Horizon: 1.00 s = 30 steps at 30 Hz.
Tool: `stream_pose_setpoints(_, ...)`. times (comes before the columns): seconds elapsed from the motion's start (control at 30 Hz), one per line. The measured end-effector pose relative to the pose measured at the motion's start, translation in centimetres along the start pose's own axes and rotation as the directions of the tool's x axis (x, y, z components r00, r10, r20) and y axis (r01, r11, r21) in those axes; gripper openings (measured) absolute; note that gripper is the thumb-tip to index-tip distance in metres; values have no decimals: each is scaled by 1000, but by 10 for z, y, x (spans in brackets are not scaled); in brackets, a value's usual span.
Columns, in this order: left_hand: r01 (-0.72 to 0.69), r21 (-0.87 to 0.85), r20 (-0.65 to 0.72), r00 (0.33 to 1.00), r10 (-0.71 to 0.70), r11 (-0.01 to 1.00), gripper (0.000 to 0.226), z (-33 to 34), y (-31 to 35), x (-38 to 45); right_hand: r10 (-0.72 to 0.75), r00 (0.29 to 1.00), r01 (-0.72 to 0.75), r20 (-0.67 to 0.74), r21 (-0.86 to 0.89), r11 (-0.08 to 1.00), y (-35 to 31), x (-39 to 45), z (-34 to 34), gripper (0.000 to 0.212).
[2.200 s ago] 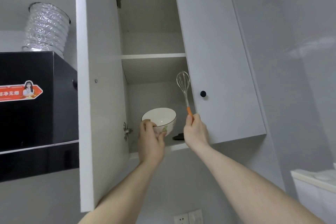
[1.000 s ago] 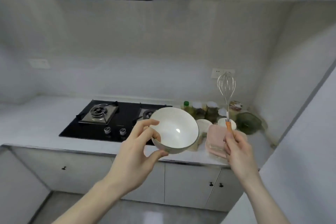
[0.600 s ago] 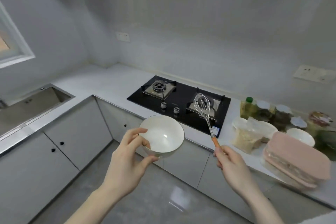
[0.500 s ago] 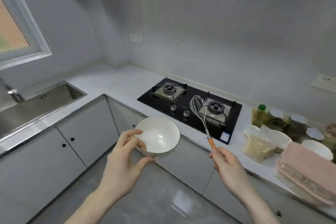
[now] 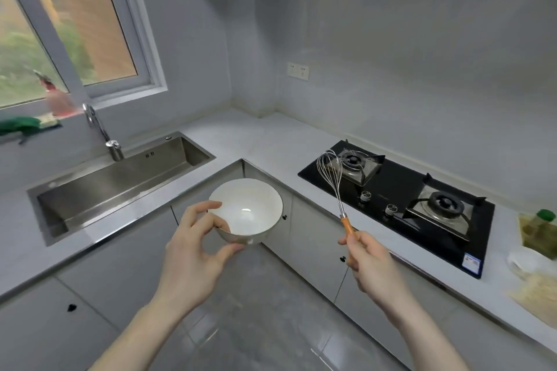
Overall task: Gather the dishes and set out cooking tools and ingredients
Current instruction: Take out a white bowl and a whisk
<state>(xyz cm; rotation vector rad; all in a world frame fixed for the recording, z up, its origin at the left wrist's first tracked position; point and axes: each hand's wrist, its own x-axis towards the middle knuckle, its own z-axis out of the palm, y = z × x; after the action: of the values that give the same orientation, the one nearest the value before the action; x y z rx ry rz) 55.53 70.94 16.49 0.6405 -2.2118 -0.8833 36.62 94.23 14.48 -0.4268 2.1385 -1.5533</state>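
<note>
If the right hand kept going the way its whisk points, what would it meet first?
Probably the gas hob: the right hand tilts the whisk up and forward, its wires overlapping the near burner. Depth is unclear; it may pass above.

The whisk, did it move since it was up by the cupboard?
Yes. The whisk has come down from the cupboard; the right hand now holds it upright in front of the stove.

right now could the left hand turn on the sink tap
Probably not as things stand: the left hand is full, pinching the white bowl by its rim. The path over the sink to the tap looks clear, though.
</note>
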Motion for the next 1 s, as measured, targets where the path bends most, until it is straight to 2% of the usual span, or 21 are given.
stream_pose_setpoints(0.2,17,-43,-17,1000,-18,999,36,-24,-55,38,29,1000,-29,3,-12,1000,-7,29,46,27)
stream_pose_setpoints(0.47,59,-26,-36,998,-60,998,37,-22,-105,106,36,998,-37,59,11,999,-32,112,105,27)
stream_pose_setpoints(0.73,123,-8,-39,992,-124,992,38,9,-171,237,67,983,-72,169,24,997,-63,260,169,27)
stream_pose_setpoints(1.0,162,72,-84,984,-156,984,39,30,-218,359,98,976,-113,192,67,991,-105,405,196,25)
